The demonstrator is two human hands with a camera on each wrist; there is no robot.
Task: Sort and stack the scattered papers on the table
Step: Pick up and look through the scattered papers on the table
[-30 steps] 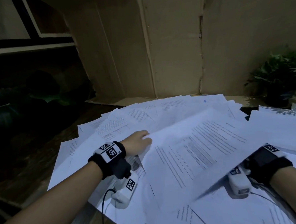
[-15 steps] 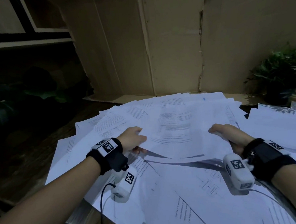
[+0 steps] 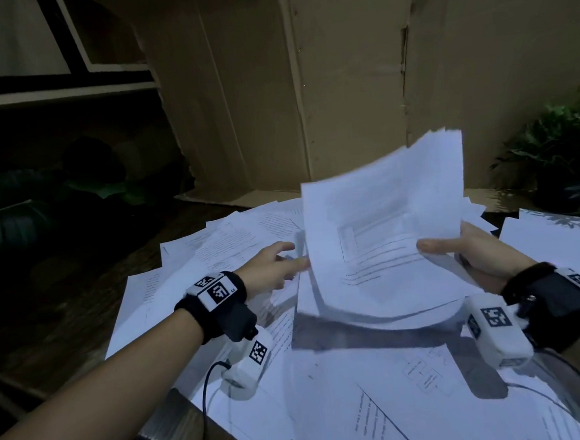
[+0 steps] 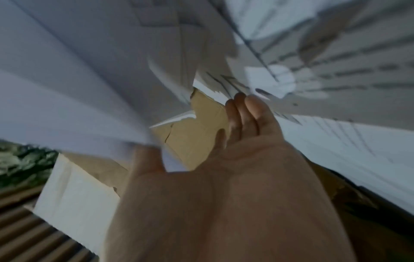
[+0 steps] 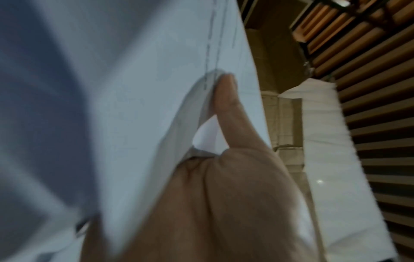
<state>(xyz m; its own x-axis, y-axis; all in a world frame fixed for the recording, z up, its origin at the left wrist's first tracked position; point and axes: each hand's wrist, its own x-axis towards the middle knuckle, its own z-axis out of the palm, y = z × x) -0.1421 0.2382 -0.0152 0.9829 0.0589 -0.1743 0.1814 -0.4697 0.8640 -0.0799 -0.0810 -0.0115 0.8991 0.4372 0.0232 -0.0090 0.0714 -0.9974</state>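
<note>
Many white printed papers [image 3: 235, 237] lie scattered and overlapping across the table. My right hand [image 3: 455, 249] grips a bunch of sheets [image 3: 384, 220] by its right edge, thumb [image 5: 226, 99] on top, and holds it tilted up above the pile. My left hand [image 3: 271, 265] reaches to the bunch's left edge with its fingers [image 4: 241, 109] straight, the thumb [image 4: 145, 159] touching the paper. The left wrist view is blurred.
A cardboard wall [image 3: 340, 79] stands behind the table. A potted plant [image 3: 558, 153] sits at the back right, with more sheets [image 3: 557, 235] beside it. The table's front left edge [image 3: 169, 424] shows bare metal. Dark floor lies to the left.
The right hand has lifted the bunch of sheets from flat on the pile to a raised tilt. The left hand has slid slightly right to the bunch's edge.
</note>
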